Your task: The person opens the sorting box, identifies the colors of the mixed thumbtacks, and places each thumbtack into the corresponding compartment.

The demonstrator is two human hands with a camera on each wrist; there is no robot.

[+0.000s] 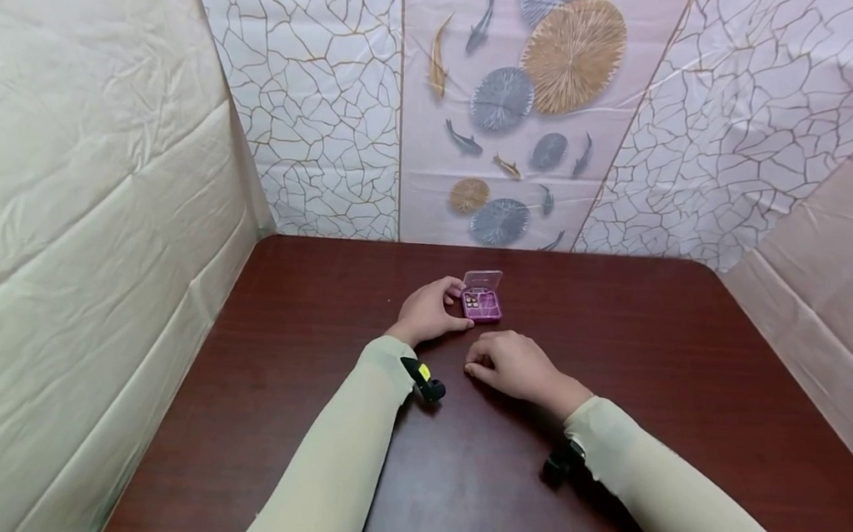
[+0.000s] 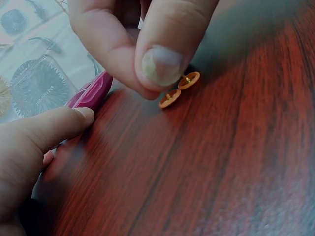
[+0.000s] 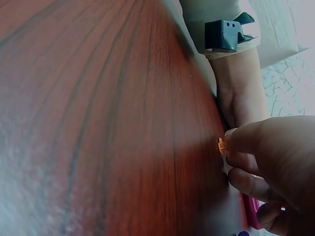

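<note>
A small magenta compartment box (image 1: pixel 485 318) stands on the table with its clear lid (image 1: pixel 483 279) raised. Several tiny pale gold pieces show in one of its compartments. My left hand (image 1: pixel 427 311) holds the box at its left side, thumb at the near corner and fingers toward the back. Closer to me, my right hand (image 1: pixel 515 365) bends low over the table, thumb and forefinger together. At those fingertips are two orange thumbtacks (image 2: pixel 170 99), gold pins upward; the thumb overlaps the pin of one as it pinches there. Its other fingers are curled.
Dark reddish-brown wooden table (image 1: pixel 629 350) spreads under both hands. Patterned cloth (image 1: pixel 331 106) hangs behind it, with pale padded panels (image 1: pixel 90 200) at the sides. A small purple thing (image 3: pixel 243 233) peeks in at the bottom of the right wrist view.
</note>
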